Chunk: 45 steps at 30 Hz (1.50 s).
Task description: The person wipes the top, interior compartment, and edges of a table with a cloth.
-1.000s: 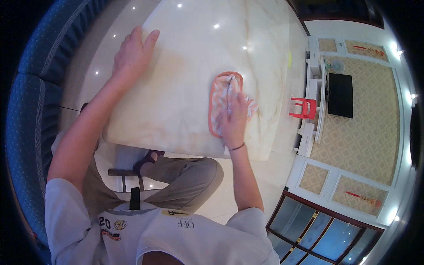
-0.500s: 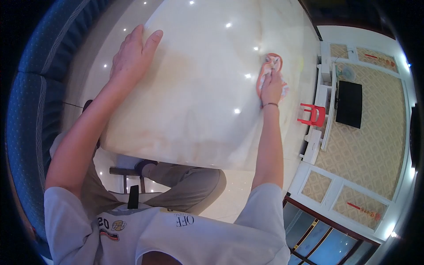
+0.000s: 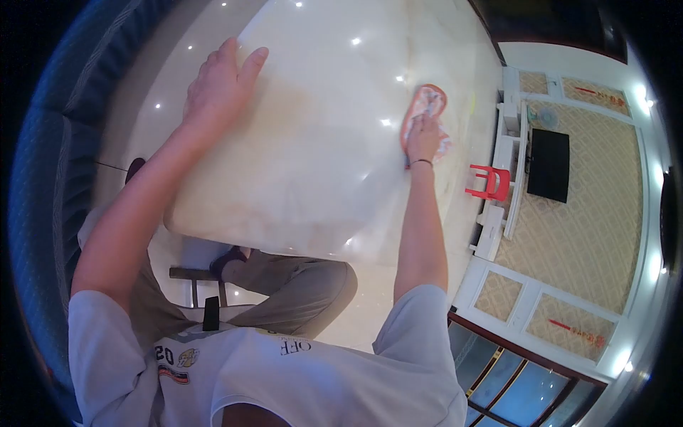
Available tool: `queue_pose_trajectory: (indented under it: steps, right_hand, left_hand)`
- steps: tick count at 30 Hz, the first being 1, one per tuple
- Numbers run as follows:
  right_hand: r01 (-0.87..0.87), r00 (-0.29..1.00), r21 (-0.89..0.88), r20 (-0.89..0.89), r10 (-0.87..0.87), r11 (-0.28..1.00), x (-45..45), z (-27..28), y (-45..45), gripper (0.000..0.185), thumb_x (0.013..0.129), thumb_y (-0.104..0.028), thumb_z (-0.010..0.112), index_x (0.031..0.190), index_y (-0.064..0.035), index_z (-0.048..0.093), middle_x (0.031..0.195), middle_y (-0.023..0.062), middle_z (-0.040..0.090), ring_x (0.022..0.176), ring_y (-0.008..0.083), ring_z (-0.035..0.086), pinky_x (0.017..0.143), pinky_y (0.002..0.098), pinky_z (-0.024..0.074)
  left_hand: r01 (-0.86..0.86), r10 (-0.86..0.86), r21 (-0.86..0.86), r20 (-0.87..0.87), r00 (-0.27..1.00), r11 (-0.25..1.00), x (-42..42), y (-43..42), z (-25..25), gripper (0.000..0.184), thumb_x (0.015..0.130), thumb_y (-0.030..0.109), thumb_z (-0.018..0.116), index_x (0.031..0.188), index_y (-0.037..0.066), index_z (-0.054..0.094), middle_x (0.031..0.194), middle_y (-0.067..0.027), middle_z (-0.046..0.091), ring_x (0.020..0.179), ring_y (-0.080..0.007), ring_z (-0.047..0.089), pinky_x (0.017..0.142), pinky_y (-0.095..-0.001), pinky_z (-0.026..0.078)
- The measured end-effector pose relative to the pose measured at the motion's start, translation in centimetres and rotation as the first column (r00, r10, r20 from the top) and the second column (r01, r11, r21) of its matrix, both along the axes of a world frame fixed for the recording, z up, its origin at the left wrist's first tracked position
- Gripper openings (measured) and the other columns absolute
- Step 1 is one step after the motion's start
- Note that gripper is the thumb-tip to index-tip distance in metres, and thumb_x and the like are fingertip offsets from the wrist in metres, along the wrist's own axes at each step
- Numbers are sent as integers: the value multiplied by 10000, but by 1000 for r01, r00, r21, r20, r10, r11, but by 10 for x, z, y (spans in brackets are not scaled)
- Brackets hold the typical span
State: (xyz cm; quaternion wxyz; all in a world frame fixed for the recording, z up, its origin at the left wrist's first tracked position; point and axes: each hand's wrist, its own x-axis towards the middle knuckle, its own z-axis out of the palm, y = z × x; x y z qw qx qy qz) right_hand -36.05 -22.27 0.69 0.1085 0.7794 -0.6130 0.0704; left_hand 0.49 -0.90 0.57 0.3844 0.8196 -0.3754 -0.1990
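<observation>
Indoors, cloth (image 3: 422,108) on glossy tabletop (image 3: 306,171), blue sofa (image 3: 43,206), 1 red chair (image 3: 503,184)

room: tabletop (image 3: 320,153) middle | 2 obstacles: left hand (image 3: 220,89), left edge; right hand (image 3: 425,140) on cloth (image 3: 427,102)

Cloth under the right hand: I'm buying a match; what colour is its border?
The cloth has an orange-red border, clearest in the head view.
</observation>
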Motion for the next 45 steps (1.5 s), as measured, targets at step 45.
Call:
queue_pose_trajectory:
  steps: [45]
  right_hand:
    - [-96,995,-119,5,97,988,-2,-6,6,387,924,-285,431,1185,-27,554,1263,190,516,1159,363,488,978,427,378]
  left_hand:
    - [6,-5,-36,14,1000,999,-1,8,-15,738,895,572,409,1329,-24,385,1286,-230,483,1215,-357,446,993,-447,362]
